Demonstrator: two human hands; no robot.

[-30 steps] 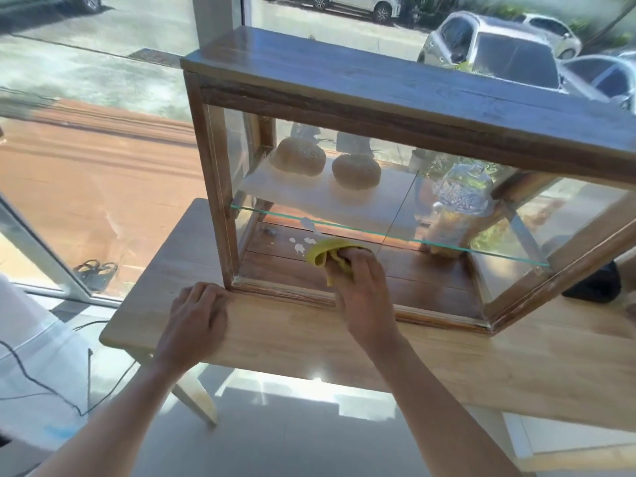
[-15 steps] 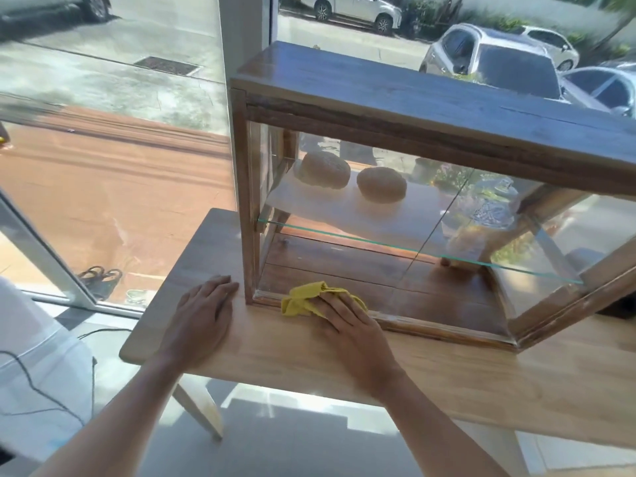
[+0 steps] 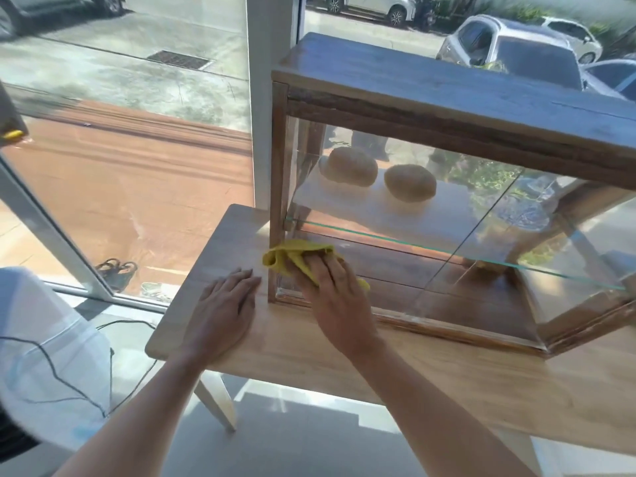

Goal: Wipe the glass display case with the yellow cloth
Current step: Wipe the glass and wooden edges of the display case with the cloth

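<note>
The glass display case (image 3: 447,94) has a dark wooden frame and stands on a light wooden table (image 3: 447,373). My right hand (image 3: 334,290) presses the crumpled yellow cloth (image 3: 289,258) with straight fingers against the front glass. The cloth sits at the lower left corner of the pane, beside the left post. Part of the cloth is hidden under my fingers. My left hand (image 3: 223,308) lies flat on the table just left of the case, holding nothing.
Two round buns (image 3: 349,165) lie on the glass shelf inside the case. A large window (image 3: 137,166) rises behind the table's left end. A white seat (image 3: 44,356) with a black cable (image 3: 69,390) stands at the lower left.
My right hand has slid the cloth left along the bottom of the glass to the left post, then slightly up. My left hand has stayed flat on the table.
</note>
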